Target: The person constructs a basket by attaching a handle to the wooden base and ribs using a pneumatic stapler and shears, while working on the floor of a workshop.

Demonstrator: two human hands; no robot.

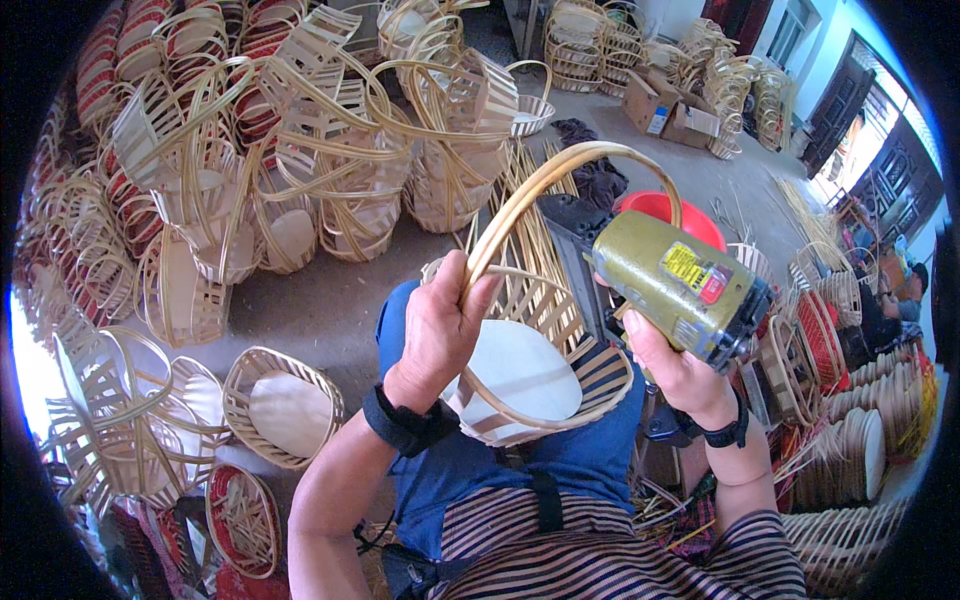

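Observation:
A woven bamboo basket with a pale oval base (pixel 522 372) rests across my lap, its open side facing up. My left hand (pixel 440 325) is closed around the foot of its arched handle (pixel 575 152), at the left rim. In my right hand (pixel 675 365) is an olive-green power tool (pixel 672 275) with a black end and yellow and red labels. It is held up over the basket's right side. Its grip is mostly hidden by my fingers, and its working tip cannot be made out.
Tall stacks of handled baskets (pixel 360 150) fill the left and far left. A handleless basket (pixel 283 405) lies on the floor at left. Behind the tool sits a red basin (pixel 680 215). Cardboard boxes (pixel 665 110) stand farther back. Oval wooden discs (pixel 845 455) are stacked at right.

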